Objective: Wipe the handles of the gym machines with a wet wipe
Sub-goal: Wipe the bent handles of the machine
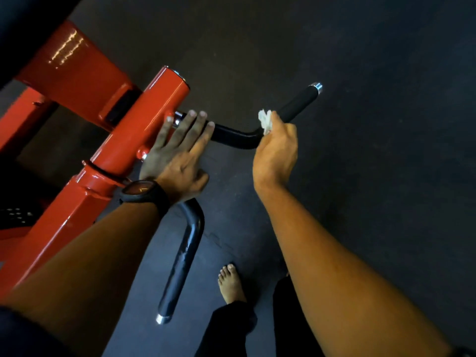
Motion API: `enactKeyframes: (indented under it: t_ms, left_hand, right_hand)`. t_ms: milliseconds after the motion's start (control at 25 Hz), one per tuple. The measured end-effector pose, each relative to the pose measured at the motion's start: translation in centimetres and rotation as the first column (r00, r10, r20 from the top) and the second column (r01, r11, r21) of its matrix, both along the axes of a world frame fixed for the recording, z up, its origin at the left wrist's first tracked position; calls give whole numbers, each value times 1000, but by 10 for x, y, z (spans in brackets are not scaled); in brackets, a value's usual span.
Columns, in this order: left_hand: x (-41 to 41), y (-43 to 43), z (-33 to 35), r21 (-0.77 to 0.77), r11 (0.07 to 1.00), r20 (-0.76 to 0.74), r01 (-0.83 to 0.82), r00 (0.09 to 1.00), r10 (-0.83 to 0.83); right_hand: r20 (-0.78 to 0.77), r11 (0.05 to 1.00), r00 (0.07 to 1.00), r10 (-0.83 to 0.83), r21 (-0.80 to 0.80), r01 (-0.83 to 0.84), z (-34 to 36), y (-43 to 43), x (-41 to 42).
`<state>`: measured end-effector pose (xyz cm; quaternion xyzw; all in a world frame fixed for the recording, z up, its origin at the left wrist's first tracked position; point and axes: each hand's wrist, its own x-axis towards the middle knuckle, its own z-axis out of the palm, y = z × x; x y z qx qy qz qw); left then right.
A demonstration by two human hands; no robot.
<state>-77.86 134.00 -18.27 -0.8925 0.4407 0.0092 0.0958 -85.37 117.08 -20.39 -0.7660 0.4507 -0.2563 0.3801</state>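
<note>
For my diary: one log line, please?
right hand holds crumpled white wipe at bent black handle | left hand rests on red metal frame

Red frame (123, 150): cut off by the left and top edges.
Upper handle (231, 135): inner end hidden under the flat-lying left hand (177, 155); bend covered by the right hand (275, 150).
Wet wipe (265, 121): only a crumpled tip shows above the right hand's grip.
Lower handle (184, 256): root hidden beneath the left wrist.
Watch (140, 190): face unreadable.
Foot (230, 282): heel hidden under a trouser leg (226, 328).
Dark perforated part (18, 215), left edge: too dim to identify.

Dark rubber floor (373, 176), bare foot (231, 284), black wristwatch (140, 189)
</note>
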Motion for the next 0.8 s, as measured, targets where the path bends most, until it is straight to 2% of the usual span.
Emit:
enactKeyframes:
  t_ms: [40,80,120,200,240,280,360,400,480,520,640,680,760,800]
  left_hand:
    - [1,0,0,10,1000,-6,19,1000,-18]
    - [2,0,0,10,1000,-15,26,1000,-26]
    - [2,0,1,3,1000,-23,23,999,-23]
    - [1,0,2,8,1000,-25,9,1000,-9]
    - [1,1,2,12,1000,-22,7,1000,-7]
    - [1,1,1,10,1000,-21,8,1000,-8]
    - [3,0,1,10,1000,-30,12,999,-12]
    - [3,1,1,14,1000,-35,10,999,-9]
    - [3,1,0,17,1000,-37,6,999,-5]
    - [3,1,0,14,1000,-41,6,999,-5]
    - [3,1,0,8,1000,-39,2,999,-2]
    - [3,0,-1,4,1000,-33,5,999,-5]
    - [4,0,-1,-12,1000,-40,7,999,-7]
    - [3,1,-1,-18,1000,-42,1,999,-2]
  right_hand:
    - [-58,990,995,-81,108,87,0,0,1]
    - [-132,986,988,-75,137,93,0,7,-1]
    - [-196,993,980,-16,113,38,7,18,-2]
    - [-276,979,942,189,-19,-202,5,45,-10]
    - [-321,967,924,208,-75,-244,-3,47,-12]
    - [-333,972,928,169,-101,-213,-8,41,-8]
    - [-319,999,948,-7,-34,-5,-10,25,3]
    - [-338,999,940,-49,-23,44,-7,24,8]
    - [-374,996,927,-24,-90,-10,-2,31,9]
    - [-338,993,941,-26,-118,-15,-2,31,8]
    - [-208,994,972,-107,-50,99,-2,7,15]
    - [-209,993,972,-111,-50,103,-4,1,18]
    - [-241,984,970,24,-165,-65,-6,11,16]
    - [-206,968,971,121,-194,-162,-11,20,10]
